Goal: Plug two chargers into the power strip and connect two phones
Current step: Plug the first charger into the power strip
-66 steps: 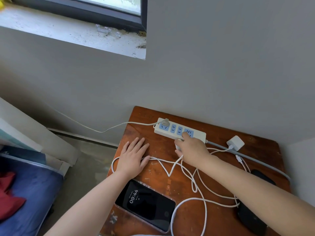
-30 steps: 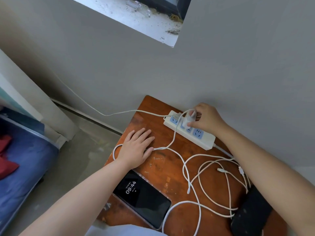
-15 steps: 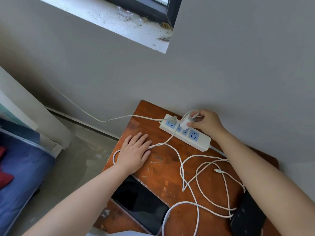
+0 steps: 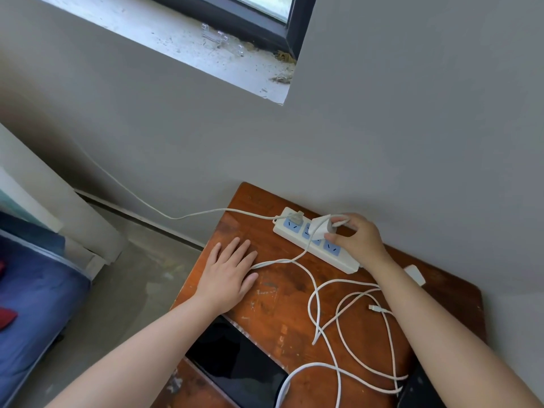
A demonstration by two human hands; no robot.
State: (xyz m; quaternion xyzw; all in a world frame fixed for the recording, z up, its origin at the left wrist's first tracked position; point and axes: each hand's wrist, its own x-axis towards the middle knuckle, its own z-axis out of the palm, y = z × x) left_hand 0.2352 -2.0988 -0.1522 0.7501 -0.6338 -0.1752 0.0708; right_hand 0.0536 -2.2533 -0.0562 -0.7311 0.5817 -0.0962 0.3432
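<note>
the right hand [image 4: 357, 238] now holds a white charger [image 4: 321, 226] in its fingers [image 4: 338, 221], pinched closed around the block and poised on the second blue socket of the power strip [image 4: 316, 244]. two seconds ago that same hand was only resting near the strip's far sockets, and the charger block lay loose on the tabletop [image 4: 282, 293] beyond it; a second ago it had been carried up to the strip, and it has hovered at that socket since. whether the prongs are seated yet cannot be told from here; the block looks tilted, so it is probably still going in.

the left hand [image 4: 228, 275] lies flat and open on the wood, fingers spread, holding nothing, and has not moved throughout. the charger's cable [image 4: 318, 293] trails from the block past that hand into loose loops, with a free connector end [image 4: 375, 308] lying among them. a second charger [image 4: 415, 275] sits near the right forearm, unplugged. one phone [image 4: 235, 363] lies dark at the near edge, where its screen was lit a second ago; another phone [image 4: 418, 390] shows only as a dark corner at lower right.

so the first of four connections is likely being made; the other charger and both phones remain.
</note>
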